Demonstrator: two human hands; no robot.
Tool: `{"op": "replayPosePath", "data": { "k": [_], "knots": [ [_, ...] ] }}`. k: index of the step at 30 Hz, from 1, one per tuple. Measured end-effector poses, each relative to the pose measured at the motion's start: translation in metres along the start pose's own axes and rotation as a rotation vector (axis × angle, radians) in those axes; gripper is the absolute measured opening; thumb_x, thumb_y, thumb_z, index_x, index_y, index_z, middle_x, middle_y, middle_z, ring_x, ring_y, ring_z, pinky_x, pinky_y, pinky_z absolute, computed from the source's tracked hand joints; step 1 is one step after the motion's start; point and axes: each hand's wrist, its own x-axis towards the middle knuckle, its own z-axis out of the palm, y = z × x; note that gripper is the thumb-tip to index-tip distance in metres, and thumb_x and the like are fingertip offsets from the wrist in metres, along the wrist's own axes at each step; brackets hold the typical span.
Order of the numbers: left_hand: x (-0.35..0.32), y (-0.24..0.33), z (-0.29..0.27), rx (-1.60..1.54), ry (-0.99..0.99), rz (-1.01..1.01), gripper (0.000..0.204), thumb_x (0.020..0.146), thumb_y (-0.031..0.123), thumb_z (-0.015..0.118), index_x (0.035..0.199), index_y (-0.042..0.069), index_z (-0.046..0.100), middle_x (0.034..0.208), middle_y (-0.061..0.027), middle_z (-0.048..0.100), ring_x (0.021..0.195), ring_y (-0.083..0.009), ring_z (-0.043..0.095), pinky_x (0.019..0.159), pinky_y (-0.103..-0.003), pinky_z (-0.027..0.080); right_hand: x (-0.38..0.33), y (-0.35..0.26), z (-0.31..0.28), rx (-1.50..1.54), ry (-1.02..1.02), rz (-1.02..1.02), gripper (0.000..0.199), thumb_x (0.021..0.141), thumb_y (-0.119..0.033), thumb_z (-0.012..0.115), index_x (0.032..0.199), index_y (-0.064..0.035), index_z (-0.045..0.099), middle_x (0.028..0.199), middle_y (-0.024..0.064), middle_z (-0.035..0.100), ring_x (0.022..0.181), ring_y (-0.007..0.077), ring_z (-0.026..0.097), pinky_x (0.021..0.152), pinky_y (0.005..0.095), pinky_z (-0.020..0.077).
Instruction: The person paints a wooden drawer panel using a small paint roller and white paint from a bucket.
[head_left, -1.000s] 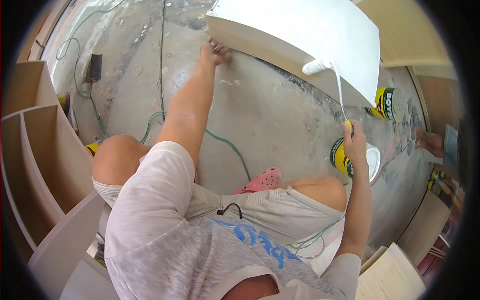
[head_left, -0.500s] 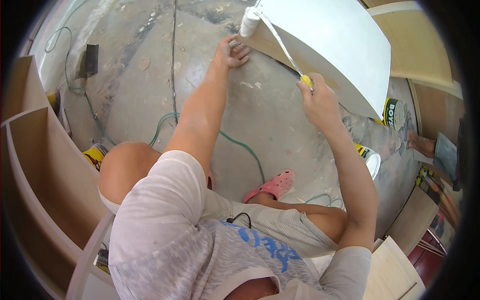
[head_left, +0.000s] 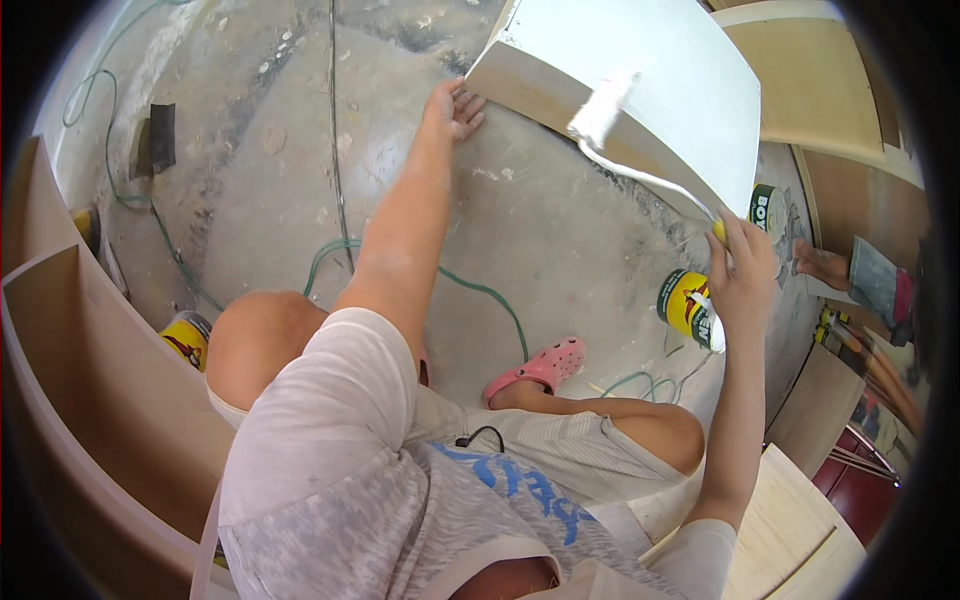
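Coating the white box (head_left: pixel 650 60) with a paint roller (head_left: pixel 610 100) seems the step in hand
The next stroke likely calls for even pressure; the right hand (head_left: pixel 746 265) wraps the yellow handle (head_left: pixel 720 232), roller cover (head_left: pixel 600 115) beyond it at the box's near edge; the left hand (head_left: pixel 456 110) curls loosely by the corner, hold unclear

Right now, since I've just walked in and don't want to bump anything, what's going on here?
The person's right hand grips a paint roller by its yellow handle. The roller overlaps the near upper edge of a white-topped, box-like piece. The left hand has its fingers at that piece's left corner. A paint can is on the floor near the right hand.
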Motion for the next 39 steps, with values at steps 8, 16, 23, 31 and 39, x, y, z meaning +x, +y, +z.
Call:
{"op": "replayPosePath", "data": {
  "k": [8,16,23,31,39],
  "knots": [
    [0.002,-0.005,0.005,0.025,0.023,0.016,0.037,0.09,0.032,0.056,0.123,0.015,0.054,0.127,-0.0026,0.055,0.114,-0.0262,0.052,0.102,-0.044,0.032,0.083,-0.059,0.06,0.015,-0.019,0.004,0.03,0.079,-0.014,0.069,0.108,-0.013,0.064,0.089,0.0033,0.063,0.082,0.0231,0.06,0.066,0.0372,0.0488],
    [0.016,0.065,0.003,1.003,0.311,0.158,0.046,0.087,0.043,0.056,0.117,0.008,0.062,0.107,-0.0129,0.063,0.092,-0.0265,0.062,0.082,-0.044,0.048,-0.028,-0.097,0.029,0.645,-0.152,0.657,0.027,0.088,-0.021,0.063,0.107,-0.0031,0.064,0.081,0.011,0.059,0.07,0.0194,0.057,0.064,0.0344,0.045],
    [0.014,0.142,0.032,1.913,-0.059,0.18,0.076,0.086,0.066,0.047,0.12,-0.001,0.058,0.12,-0.0202,0.06,0.111,-0.0324,0.056,0.091,-0.041,0.044,-0.097,-0.144,0.052,1.167,-0.356,1.487,0.027,0.092,-0.025,0.057,0.108,-0.0038,0.061,0.07,0.0015,0.057,0.052,0.0085,0.05,0.043,0.0263,0.0406],
    [-0.011,0.107,0.029,1.124,-0.098,-0.204,0.085,0.09,0.067,0.036,0.144,0.003,0.027,0.137,-0.0202,0.043,0.118,-0.0347,0.05,0.098,-0.045,0.041,-0.133,0.014,0.015,0.821,-0.718,1.138,0.029,0.093,-0.032,0.052,0.101,-0.0045,0.058,0.067,0.0013,0.053,0.049,0.0112,0.049,0.045,0.0275,0.0411],
    [-0.022,0.068,0.045,0.822,-0.073,-0.223,0.092,0.089,0.069,0.034,0.144,-0.003,0.016,0.134,-0.0282,0.038,0.123,-0.0398,0.045,0.102,-0.048,0.038,-0.097,0.056,0.013,1.07,-0.568,1.174,0.024,0.096,-0.031,0.049,0.099,-0.0076,0.055,0.064,-0.0011,0.048,0.043,0.0068,0.041,0.036,0.0241,0.033]
  ]
}}
